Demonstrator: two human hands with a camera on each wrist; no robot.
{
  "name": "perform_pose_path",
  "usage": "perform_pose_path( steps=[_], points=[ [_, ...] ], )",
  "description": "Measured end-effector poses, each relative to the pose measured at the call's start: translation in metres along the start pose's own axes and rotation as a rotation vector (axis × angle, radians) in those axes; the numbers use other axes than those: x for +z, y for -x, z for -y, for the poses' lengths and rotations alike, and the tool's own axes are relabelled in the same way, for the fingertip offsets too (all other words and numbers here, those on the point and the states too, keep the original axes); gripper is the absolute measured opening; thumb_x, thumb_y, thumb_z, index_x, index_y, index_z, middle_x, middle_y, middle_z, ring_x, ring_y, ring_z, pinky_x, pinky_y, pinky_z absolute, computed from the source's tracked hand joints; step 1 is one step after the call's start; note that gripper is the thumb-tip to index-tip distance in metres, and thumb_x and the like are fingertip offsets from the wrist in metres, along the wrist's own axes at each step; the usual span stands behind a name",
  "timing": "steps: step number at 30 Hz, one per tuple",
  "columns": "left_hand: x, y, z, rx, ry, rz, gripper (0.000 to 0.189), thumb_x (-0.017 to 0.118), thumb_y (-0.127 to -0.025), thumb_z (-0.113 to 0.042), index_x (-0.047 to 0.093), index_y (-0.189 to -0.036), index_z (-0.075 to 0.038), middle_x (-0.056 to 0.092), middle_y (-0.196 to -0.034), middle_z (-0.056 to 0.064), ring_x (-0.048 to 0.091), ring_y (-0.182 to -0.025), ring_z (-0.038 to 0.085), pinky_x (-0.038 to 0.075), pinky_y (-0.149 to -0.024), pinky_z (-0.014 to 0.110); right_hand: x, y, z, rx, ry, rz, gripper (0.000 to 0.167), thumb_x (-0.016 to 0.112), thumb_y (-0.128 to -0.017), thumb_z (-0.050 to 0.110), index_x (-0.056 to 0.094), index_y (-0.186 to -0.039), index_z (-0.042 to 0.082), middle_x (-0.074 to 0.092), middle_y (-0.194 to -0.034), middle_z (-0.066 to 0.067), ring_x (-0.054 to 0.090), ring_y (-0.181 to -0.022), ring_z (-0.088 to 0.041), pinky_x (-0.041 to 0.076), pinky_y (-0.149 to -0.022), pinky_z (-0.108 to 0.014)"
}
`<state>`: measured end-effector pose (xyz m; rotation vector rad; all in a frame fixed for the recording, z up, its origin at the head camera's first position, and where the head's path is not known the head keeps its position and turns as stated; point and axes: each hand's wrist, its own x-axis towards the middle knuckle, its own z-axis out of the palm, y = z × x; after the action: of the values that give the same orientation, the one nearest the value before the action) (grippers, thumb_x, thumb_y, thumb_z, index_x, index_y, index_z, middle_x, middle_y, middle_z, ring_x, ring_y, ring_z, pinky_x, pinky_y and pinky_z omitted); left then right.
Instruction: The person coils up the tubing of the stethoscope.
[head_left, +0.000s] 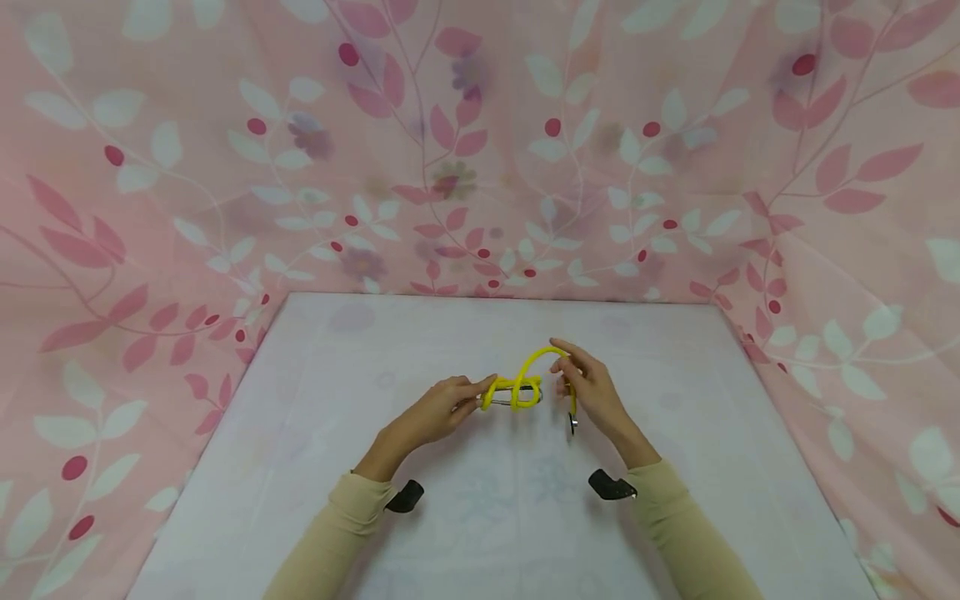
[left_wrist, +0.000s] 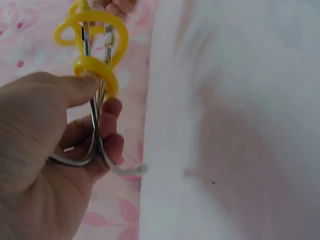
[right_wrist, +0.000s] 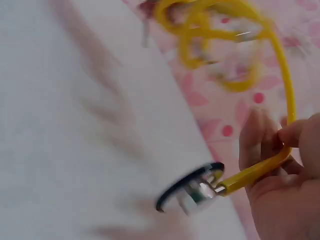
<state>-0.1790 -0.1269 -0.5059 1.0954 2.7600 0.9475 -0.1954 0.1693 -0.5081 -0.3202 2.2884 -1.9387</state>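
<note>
A stethoscope with yellow tubing [head_left: 528,392] is held up between both hands, over the white table. My left hand [head_left: 442,408] grips its metal ear tubes [left_wrist: 95,112], thumb on one side and fingers on the other, and yellow loops wrap round the tubes just beyond the thumb. An eartip [left_wrist: 142,169] sticks out below the fingers. My right hand [head_left: 596,392] pinches the tubing [right_wrist: 289,95] near its other end. From there the chest piece [right_wrist: 197,192], metal with a dark rim, hangs free beside the palm. Between the hands the tubing arches upward.
The white table [head_left: 487,533] spreads under both arms. Pink leaf-patterned cloth [head_left: 480,167] stands behind it and along both sides. A dark wrist camera [head_left: 405,497] sits at the left cuff, another camera [head_left: 611,485] at the right.
</note>
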Motion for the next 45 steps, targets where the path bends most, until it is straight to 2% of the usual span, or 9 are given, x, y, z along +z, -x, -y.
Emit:
perform_pose_path(
  steps=[4,8,13,21,26,33,37,41,45],
  points=[
    [0.003,0.002,0.007,-0.100,-0.140,-0.101,0.051,0.062,-0.097,-0.013,0.048,-0.146,-0.016,0.065,-0.094,0.004,0.052,-0.080,0.011,0.047,-0.070,0.025,-0.011,0.002,0.018,0.056,-0.015,0.010,0.023,0.039,-0.105,0.015,0.055,-0.106,-0.002,0.045,-0.078,-0.012,0.045,-0.058,-0.015,0.044,-0.048,-0.029],
    [0.002,-0.001,0.014,-0.136,-0.215,-0.269,0.048,0.064,-0.094,-0.007,0.054,-0.141,-0.010,0.065,-0.087,0.008,0.053,-0.075,0.016,0.047,-0.066,0.028,-0.006,0.009,0.018,-0.009,0.198,0.177,0.037,0.042,-0.106,0.028,0.057,-0.087,0.001,0.040,-0.059,-0.003,0.036,-0.043,-0.011,0.035,-0.039,-0.024],
    [0.001,-0.007,0.019,-0.162,-0.219,-0.407,0.045,0.065,-0.093,-0.006,0.057,-0.137,-0.008,0.064,-0.084,0.009,0.055,-0.073,0.019,0.048,-0.064,0.031,0.016,0.019,0.016,-0.082,0.384,0.456,0.036,0.047,-0.104,0.033,0.070,-0.115,0.008,0.060,-0.065,-0.014,0.049,-0.044,-0.017,0.045,-0.043,-0.028],
    [0.000,-0.010,0.001,-0.114,-0.104,-0.290,0.049,0.064,-0.095,-0.013,0.052,-0.143,-0.013,0.064,-0.089,0.006,0.050,-0.075,0.014,0.046,-0.064,0.025,0.040,0.012,0.007,0.297,0.310,0.416,0.063,0.049,-0.101,0.044,0.037,-0.150,0.006,0.072,-0.076,-0.021,0.070,-0.064,-0.034,0.058,-0.063,-0.039],
    [0.001,-0.009,-0.010,-0.098,-0.101,-0.241,0.049,0.063,-0.096,-0.015,0.050,-0.144,-0.017,0.065,-0.092,0.004,0.051,-0.078,0.010,0.047,-0.066,0.021,0.042,0.001,-0.003,0.334,0.391,0.270,0.063,0.054,-0.100,0.039,0.034,-0.150,0.004,0.073,-0.075,-0.012,0.072,-0.066,-0.030,0.058,-0.066,-0.038],
    [-0.001,-0.007,-0.017,-0.062,-0.070,-0.185,0.050,0.061,-0.097,-0.016,0.048,-0.146,-0.018,0.066,-0.094,0.002,0.051,-0.079,0.009,0.047,-0.068,0.021,0.036,-0.006,-0.008,0.170,0.953,0.108,0.047,0.055,-0.099,0.044,0.043,-0.128,0.008,0.061,-0.064,-0.005,0.055,-0.051,-0.023,0.041,-0.049,-0.032],
    [-0.004,-0.005,-0.017,-0.036,-0.062,-0.196,0.051,0.062,-0.096,-0.015,0.049,-0.145,-0.018,0.065,-0.094,0.001,0.050,-0.078,0.008,0.046,-0.067,0.021,0.030,-0.010,-0.006,0.007,1.221,-0.049,0.042,0.060,-0.097,0.042,0.045,-0.125,0.014,0.056,-0.082,-0.011,0.052,-0.057,-0.027,0.040,-0.043,-0.036],
    [-0.006,-0.005,-0.015,0.009,0.011,-0.179,0.050,0.063,-0.096,-0.012,0.050,-0.144,-0.016,0.067,-0.093,0.000,0.049,-0.074,0.007,0.045,-0.064,0.020,0.030,-0.019,-0.008,-0.240,0.985,-0.080,0.049,0.068,-0.093,0.027,0.049,-0.137,0.014,0.057,-0.125,-0.015,0.062,-0.102,-0.034,0.056,-0.076,-0.048],
    [-0.007,-0.008,-0.018,0.087,0.099,-0.131,0.049,0.059,-0.098,-0.013,0.048,-0.145,-0.014,0.068,-0.095,0.004,0.049,-0.072,0.007,0.047,-0.062,0.023,0.041,-0.025,-0.015,-0.480,0.695,0.082,0.054,0.070,-0.088,0.006,0.055,-0.139,0.019,0.052,-0.143,-0.015,0.051,-0.129,-0.037,0.046,-0.102,-0.055]
  ],
)
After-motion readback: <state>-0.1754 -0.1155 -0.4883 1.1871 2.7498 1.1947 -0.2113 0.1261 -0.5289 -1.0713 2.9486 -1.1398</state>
